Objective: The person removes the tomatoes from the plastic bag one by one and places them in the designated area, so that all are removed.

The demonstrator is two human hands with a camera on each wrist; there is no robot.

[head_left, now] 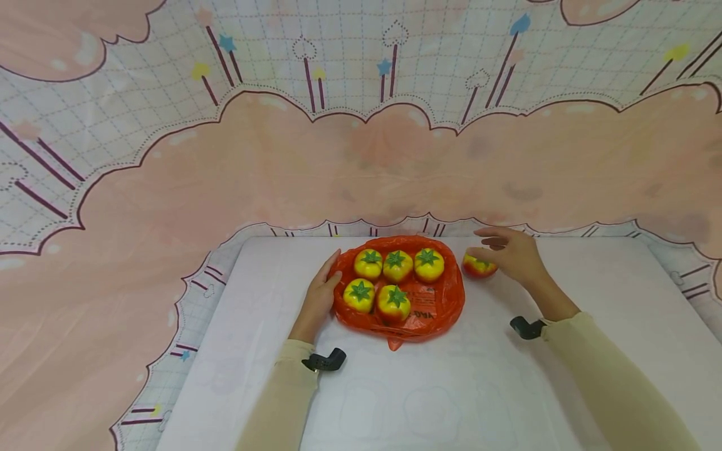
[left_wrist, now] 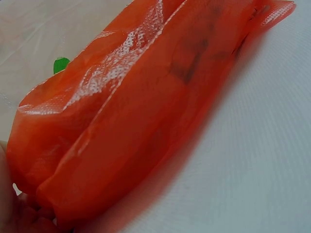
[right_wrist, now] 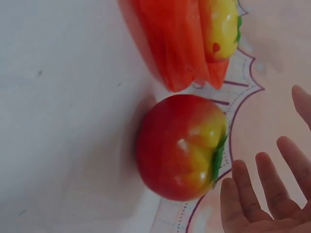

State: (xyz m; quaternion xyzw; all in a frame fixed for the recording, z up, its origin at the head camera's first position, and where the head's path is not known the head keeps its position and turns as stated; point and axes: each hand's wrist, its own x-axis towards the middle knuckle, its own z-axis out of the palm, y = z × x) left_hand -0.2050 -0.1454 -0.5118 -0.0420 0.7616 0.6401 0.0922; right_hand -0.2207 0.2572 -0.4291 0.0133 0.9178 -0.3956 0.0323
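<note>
Screening part of one tomato, right fingers hover (red bag beside).

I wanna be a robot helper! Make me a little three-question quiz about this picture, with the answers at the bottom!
1. How many fruits are in the red bag?
2. True or false: the right hand is inside the bag.
3. In the head view, the left hand is at the bag's: A) middle, B) left edge, C) right edge.

Key:
1. Five.
2. False; it is by the loose fruit outside the bag.
3. B.
</note>
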